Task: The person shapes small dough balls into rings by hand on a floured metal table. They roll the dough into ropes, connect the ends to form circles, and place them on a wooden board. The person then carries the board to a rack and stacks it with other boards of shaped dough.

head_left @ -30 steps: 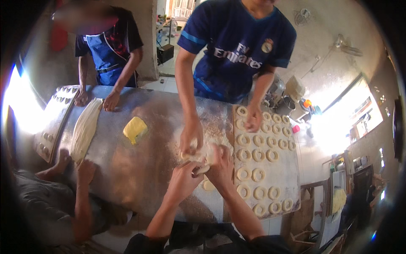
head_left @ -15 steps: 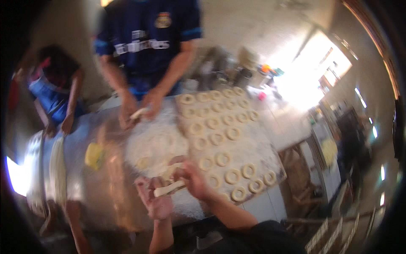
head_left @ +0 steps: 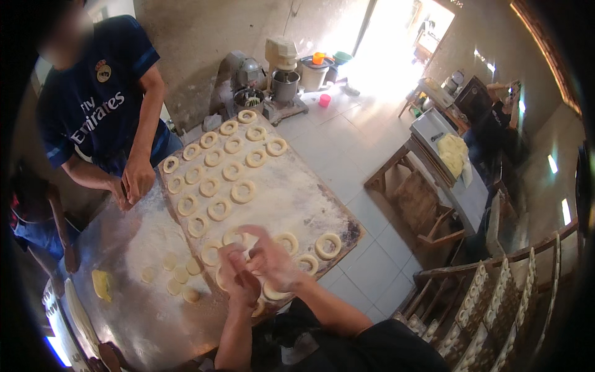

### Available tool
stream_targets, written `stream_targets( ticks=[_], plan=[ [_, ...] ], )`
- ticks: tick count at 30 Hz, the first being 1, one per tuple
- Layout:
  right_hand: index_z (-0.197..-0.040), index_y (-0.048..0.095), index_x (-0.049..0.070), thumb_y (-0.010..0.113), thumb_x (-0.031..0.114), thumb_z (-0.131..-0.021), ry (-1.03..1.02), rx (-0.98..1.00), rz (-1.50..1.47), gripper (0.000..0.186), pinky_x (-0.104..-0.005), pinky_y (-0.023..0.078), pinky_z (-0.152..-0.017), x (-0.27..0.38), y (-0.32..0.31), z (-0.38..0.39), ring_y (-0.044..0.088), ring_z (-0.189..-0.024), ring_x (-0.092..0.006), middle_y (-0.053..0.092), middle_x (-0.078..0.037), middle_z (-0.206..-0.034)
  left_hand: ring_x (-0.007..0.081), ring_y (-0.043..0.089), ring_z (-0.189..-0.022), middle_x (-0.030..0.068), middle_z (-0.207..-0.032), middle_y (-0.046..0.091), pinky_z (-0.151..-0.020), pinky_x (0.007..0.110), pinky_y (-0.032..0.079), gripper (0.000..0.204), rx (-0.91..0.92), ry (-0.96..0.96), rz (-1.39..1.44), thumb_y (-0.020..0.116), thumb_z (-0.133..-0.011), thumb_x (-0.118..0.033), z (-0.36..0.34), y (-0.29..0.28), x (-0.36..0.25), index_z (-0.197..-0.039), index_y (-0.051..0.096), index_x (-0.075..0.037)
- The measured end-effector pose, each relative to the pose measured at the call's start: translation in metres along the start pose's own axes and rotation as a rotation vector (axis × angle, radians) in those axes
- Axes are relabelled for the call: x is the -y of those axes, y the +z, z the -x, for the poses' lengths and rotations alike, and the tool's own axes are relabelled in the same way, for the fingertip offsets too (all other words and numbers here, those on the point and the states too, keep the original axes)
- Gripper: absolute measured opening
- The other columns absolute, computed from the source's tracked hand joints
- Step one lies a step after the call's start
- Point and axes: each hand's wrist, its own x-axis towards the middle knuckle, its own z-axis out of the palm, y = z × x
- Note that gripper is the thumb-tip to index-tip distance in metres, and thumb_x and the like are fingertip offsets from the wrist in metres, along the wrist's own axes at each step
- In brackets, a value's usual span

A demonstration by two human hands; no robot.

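My left hand (head_left: 240, 276) and my right hand (head_left: 274, 263) are brought together over the near part of a floured board (head_left: 297, 204). Both are closed on a piece of dough (head_left: 251, 255); only a pale bit of it shows between the fingers, and the right hand is blurred. Rings of dough (head_left: 243, 191) lie in rows on the board, some right around and partly under my hands. Left of them, several small flat dough pieces (head_left: 181, 274) rest on the floured metal table (head_left: 155, 328).
Across the table stands a person in a dark blue shirt (head_left: 111, 93), hands together over the table edge. Another person (head_left: 37, 217) is at the far left, near a long dough roll (head_left: 82, 313). A yellow lump (head_left: 102, 285) sits on the table. Racks with trays (head_left: 483, 310) stand at right.
The view has swung right. My hands have moved from above the floured table to above the board, and the dough strip that lay across my left palm is now mostly hidden between both hands.
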Motion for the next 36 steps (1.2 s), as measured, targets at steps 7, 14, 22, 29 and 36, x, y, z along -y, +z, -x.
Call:
stream_targets(
  ticks=[7,14,22,29,36],
  plan=[
    [-0.145,0.030,0.015,0.061,0.029,-0.089,0.310,-0.279,-0.482,0.065,-0.0278,0.044,-0.061,-0.012,-0.092,0.045,0.055,-0.066,-0.0125,0.055,-0.005,-0.070,0.0171,0.053,-0.066,0.0096,-0.081,0.060,-0.062,0.031,0.045,0.029,0.216,0.115,-0.153,0.039,-0.106,-0.026,-0.005,0.097,-0.004,-0.097,0.054,-0.003],
    [-0.143,0.031,0.008,0.061,0.034,-0.093,0.124,-0.374,0.052,0.063,-0.0246,0.045,-0.060,-0.011,-0.144,0.057,0.056,-0.065,-0.0127,0.061,-0.003,-0.074,0.0274,0.064,-0.064,0.0143,-0.080,0.064,-0.060,0.039,0.049,0.027,0.450,-0.070,-0.153,0.038,-0.105,-0.025,-0.003,0.163,-0.028,-0.100,0.055,-0.005],
    [-0.142,0.025,0.004,0.034,0.056,-0.101,0.030,-0.434,-0.189,0.067,-0.0282,0.046,-0.066,-0.022,-0.178,0.073,0.056,-0.067,-0.0151,0.057,-0.010,-0.073,0.0268,0.063,-0.055,0.0141,-0.075,0.063,-0.054,0.037,0.047,0.038,0.564,-0.030,-0.166,0.031,-0.106,-0.038,-0.004,0.201,-0.027,-0.110,0.054,-0.008],
    [-0.141,0.030,0.007,0.043,0.044,-0.101,-0.050,-0.473,0.005,0.056,-0.0252,0.044,-0.065,-0.041,-0.204,0.087,0.054,-0.064,-0.0142,0.055,-0.004,-0.069,0.0467,0.064,-0.080,0.0220,-0.082,0.066,-0.069,0.052,0.049,0.028,0.631,-0.080,-0.341,0.038,-0.104,-0.031,-0.002,0.224,-0.032,-0.118,0.050,-0.010],
    [-0.145,0.030,0.007,0.042,0.036,-0.104,0.266,-0.436,-0.164,0.052,-0.0300,0.049,-0.073,-0.032,-0.217,0.099,0.059,-0.073,-0.0169,0.063,-0.006,-0.079,0.0500,0.063,-0.085,0.0279,-0.089,0.065,-0.075,0.055,0.047,0.029,0.783,-0.154,-0.206,0.043,-0.101,-0.031,0.001,0.233,-0.032,-0.120,0.048,-0.009]
  ],
)
